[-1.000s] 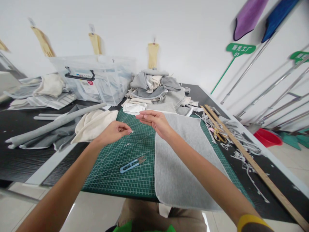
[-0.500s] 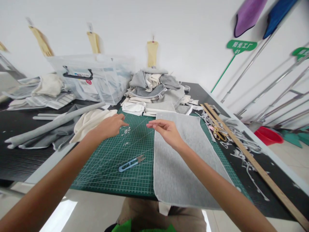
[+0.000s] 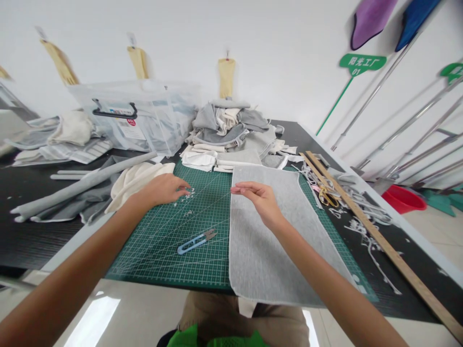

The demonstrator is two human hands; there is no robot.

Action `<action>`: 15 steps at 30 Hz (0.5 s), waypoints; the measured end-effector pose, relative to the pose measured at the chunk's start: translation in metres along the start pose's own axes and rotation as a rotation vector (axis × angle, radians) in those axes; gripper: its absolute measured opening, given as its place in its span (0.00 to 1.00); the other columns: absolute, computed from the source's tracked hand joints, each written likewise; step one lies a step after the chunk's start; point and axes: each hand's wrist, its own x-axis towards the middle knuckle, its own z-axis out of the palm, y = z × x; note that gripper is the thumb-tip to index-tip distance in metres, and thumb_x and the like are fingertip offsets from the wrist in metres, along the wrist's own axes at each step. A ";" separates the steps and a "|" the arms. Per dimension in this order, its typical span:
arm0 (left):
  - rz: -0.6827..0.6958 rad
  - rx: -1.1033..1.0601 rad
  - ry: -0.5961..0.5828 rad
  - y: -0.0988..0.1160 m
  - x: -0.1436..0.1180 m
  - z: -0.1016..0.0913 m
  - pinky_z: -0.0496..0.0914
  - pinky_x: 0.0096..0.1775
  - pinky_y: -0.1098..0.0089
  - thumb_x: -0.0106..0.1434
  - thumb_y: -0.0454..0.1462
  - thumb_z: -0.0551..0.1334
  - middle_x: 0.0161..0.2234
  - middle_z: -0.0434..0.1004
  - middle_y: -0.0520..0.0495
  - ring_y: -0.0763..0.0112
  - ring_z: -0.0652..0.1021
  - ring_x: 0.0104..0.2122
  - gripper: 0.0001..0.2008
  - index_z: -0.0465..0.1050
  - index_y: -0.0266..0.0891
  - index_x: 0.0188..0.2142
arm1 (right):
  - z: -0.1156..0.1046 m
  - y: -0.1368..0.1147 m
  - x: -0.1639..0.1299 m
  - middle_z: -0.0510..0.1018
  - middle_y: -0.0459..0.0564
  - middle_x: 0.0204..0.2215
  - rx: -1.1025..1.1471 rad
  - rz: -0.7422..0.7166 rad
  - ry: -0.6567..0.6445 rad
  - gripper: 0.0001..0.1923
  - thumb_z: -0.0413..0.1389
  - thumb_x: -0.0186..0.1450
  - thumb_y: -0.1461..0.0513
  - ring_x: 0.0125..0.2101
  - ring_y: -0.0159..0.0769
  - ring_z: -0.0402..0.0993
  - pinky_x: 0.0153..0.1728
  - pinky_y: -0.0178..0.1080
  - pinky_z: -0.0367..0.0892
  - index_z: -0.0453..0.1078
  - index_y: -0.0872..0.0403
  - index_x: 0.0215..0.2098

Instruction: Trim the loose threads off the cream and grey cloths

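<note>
The scene is bright and evenly lit, with soft daylight that seems to come from the left of the green cutting mat (image 3: 170, 241); a pale reflection glares on the glossy floor (image 3: 92, 315) below the mat's near left corner. Shadows are faint and diffuse: soft ones lie under the forearms on the mat, and behind the paper patterns hung on the white wall (image 3: 275, 58) beyond it. The wall is close to washed out. A wide lens bends the view, so the counter (image 3: 29, 241) edges splay outward and the metal poles (image 3: 415, 130) to the right of the mat fan out. Focus is sharp at the mat; the grid lines read clearly, while the far corners are slightly soft.
</note>
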 end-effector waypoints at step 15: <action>-0.099 -0.178 0.388 0.012 -0.041 -0.029 0.70 0.42 0.69 0.69 0.47 0.55 0.45 0.81 0.48 0.63 0.78 0.43 0.17 0.78 0.43 0.47 | -0.008 -0.009 -0.027 0.85 0.49 0.34 -0.126 -0.069 0.024 0.07 0.60 0.63 0.60 0.39 0.41 0.81 0.49 0.49 0.72 0.80 0.49 0.38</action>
